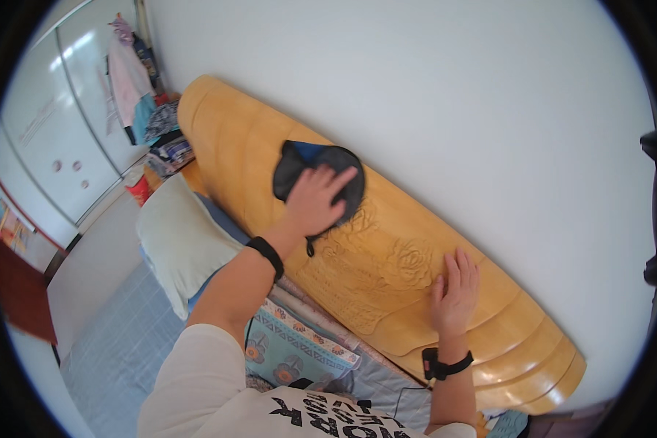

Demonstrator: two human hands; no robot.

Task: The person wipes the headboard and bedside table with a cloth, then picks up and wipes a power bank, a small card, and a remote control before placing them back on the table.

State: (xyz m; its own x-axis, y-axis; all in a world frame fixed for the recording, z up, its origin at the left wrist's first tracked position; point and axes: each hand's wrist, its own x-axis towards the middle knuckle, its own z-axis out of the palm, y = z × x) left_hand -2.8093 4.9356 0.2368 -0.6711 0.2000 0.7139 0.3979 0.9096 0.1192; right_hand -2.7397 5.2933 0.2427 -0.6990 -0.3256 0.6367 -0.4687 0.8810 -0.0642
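Observation:
A dark grey cloth (346, 164) with a blue patch and a small hanging loop lies against the upper face of a carved wooden headboard (503, 306). With fingers spread, my left hand (317, 202) holds the cloth against the wood; the part beneath my palm is hidden. To the right, my right hand (457, 295) rests on the headboard beside a carved flower (410, 260), with nothing in it. Its thumb stands apart from the fingers. Each wrist wears a black band, and the right one (446, 366) carries a small device.
Below the headboard are a pale pillow (189, 235), a flower-patterned textile (293, 350) and a grey-blue checked bedsheet (120, 328). A white wall (416, 98) rises behind. Clothes (128, 82) hang by a sliding-door wardrobe (76, 104) at the left, above folded fabrics.

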